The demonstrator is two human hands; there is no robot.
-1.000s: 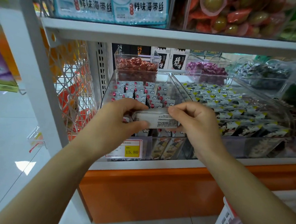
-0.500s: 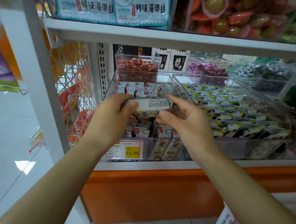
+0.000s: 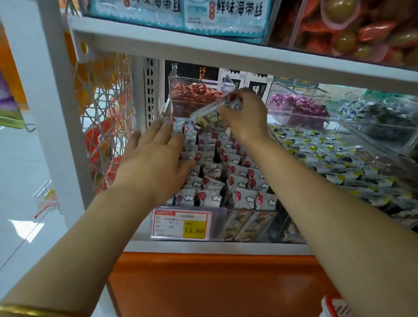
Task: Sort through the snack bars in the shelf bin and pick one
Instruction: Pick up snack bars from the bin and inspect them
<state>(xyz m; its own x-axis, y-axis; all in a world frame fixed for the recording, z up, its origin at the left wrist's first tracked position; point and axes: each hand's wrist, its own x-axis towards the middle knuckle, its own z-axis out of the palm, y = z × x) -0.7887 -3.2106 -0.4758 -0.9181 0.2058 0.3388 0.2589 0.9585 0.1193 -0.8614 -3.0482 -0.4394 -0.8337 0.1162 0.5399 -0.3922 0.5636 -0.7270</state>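
Shelf bin during sorting, head view. At 9 o'clock, a white wire mesh side panel (image 3: 103, 107) closes the shelf end. The left hand (image 3: 154, 160) lies palm down, fingers straight and spread wide, over the left rows of snack bars (image 3: 216, 183) standing packed in the clear shelf bin (image 3: 220, 222); contact with them cannot be told. A yellow price tag (image 3: 182, 224) reading 15.80 sits on the bin's front wall at 6 o'clock. Over the bin's far end, at 12 o'clock, the right hand (image 3: 246, 116) pinches one tilted snack bar (image 3: 209, 114), lifted clear of the rows. At 3 o'clock, a neighbouring bin (image 3: 376, 134) holds yellow-marked packets (image 3: 337, 163).
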